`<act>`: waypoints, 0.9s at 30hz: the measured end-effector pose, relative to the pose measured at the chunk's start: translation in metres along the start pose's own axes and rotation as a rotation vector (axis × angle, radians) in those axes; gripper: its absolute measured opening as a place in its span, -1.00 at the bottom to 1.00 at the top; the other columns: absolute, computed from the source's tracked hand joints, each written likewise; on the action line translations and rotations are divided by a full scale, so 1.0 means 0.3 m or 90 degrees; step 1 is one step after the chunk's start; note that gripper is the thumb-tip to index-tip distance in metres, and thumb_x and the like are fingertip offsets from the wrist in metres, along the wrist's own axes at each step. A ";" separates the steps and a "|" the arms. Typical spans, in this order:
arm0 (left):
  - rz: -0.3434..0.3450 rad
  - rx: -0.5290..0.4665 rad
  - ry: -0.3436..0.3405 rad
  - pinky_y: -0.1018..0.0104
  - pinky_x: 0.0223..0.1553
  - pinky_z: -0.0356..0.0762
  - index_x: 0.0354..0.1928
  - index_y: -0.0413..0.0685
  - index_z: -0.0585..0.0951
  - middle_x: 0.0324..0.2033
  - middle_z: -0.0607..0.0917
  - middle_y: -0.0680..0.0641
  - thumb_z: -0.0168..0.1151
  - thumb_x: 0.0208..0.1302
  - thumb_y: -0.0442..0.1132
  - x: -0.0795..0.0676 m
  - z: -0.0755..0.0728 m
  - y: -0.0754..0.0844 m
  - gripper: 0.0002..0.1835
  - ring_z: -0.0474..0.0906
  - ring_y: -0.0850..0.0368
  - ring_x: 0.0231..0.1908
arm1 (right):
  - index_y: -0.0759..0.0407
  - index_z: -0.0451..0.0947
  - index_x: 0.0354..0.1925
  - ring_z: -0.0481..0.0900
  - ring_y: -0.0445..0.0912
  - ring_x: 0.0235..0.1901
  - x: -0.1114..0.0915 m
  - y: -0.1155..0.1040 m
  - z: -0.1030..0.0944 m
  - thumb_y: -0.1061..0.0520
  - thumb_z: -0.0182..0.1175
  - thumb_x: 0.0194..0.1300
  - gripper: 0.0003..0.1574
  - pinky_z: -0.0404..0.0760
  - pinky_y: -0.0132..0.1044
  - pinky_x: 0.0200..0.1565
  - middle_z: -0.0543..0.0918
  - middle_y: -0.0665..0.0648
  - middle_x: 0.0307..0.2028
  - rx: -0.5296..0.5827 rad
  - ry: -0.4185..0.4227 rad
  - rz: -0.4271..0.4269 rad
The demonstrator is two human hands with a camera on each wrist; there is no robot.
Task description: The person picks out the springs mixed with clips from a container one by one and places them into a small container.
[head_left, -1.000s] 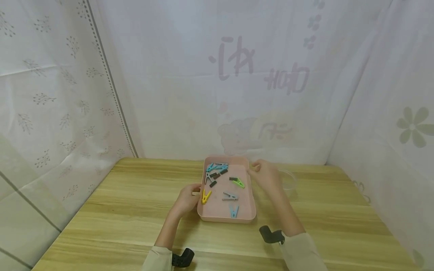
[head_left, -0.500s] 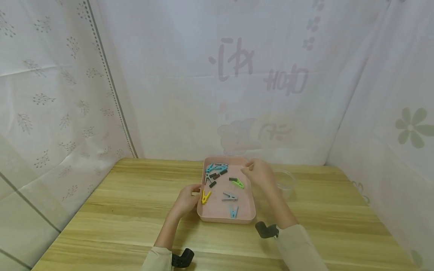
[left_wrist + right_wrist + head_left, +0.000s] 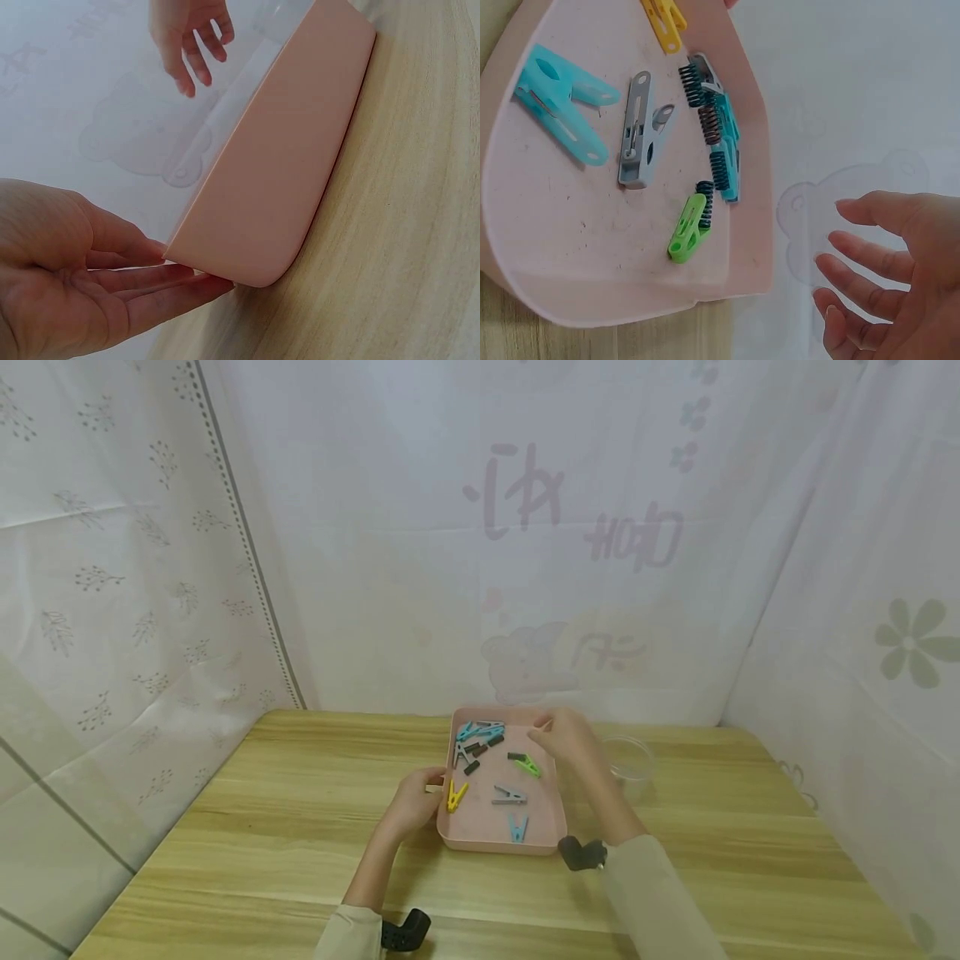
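Observation:
A pink tray lies on the wooden table, holding several plastic clothes pegs and dark coil springs. My left hand holds its left side, the thumb at the rim and fingers against the outer wall. Over the far right corner hovers my right hand, fingers loosely bent and holding nothing. The green peg, with a spring against it, is the nearest to this hand. A grey peg and a light blue peg lie apart. A yellow peg leans by the left wall.
Blue and grey pegs cluster with springs in the tray's far left corner. A clear round container stands to the right, partly behind my right wrist. A patterned curtain hangs behind the table.
My right hand has moved left from beside the tray's right rim to over its far right corner. The left hand, tray and pegs have stayed put.

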State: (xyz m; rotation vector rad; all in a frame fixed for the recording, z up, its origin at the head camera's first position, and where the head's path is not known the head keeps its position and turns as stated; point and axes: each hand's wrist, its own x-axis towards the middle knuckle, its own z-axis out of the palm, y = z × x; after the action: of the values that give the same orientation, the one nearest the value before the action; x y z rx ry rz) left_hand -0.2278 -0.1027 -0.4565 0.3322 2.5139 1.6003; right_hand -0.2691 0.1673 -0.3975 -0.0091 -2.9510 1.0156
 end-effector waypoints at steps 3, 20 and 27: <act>0.001 0.002 0.002 0.08 -0.12 0.79 0.33 -0.56 0.48 0.15 0.62 -0.51 0.04 0.34 -0.60 0.000 -0.001 -0.002 -0.49 0.65 -0.18 0.02 | 0.35 0.65 0.13 0.69 0.23 0.06 0.011 -0.003 0.004 -0.01 0.24 0.49 -0.52 0.72 0.10 0.04 0.74 0.35 0.06 -0.001 -0.006 -0.004; 0.009 0.009 -0.001 0.10 -0.16 0.79 0.31 -0.53 0.51 0.13 0.63 -0.49 0.06 0.34 -0.58 0.004 0.000 -0.008 -0.51 0.67 -0.17 0.00 | 0.44 0.68 0.00 0.71 0.21 -0.06 0.065 -0.017 0.058 0.19 0.29 0.44 -0.69 0.74 0.01 -0.01 0.74 0.39 -0.02 0.020 -0.009 -0.008; 0.009 -0.002 -0.013 0.04 -0.15 0.80 0.31 -0.53 0.52 0.13 0.63 -0.50 0.09 0.36 -0.57 0.010 0.000 -0.013 -0.53 0.72 -0.22 -0.05 | 0.46 0.68 -0.07 0.70 0.22 -0.07 0.091 -0.006 0.082 0.18 0.34 0.43 -0.69 0.73 0.04 0.00 0.74 0.39 -0.09 0.015 -0.008 -0.016</act>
State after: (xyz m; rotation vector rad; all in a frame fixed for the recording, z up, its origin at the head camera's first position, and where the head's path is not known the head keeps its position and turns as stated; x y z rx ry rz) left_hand -0.2311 -0.1034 -0.4599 0.3649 2.4994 1.5965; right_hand -0.2970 0.1511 -0.4154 0.0349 -2.9427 1.0513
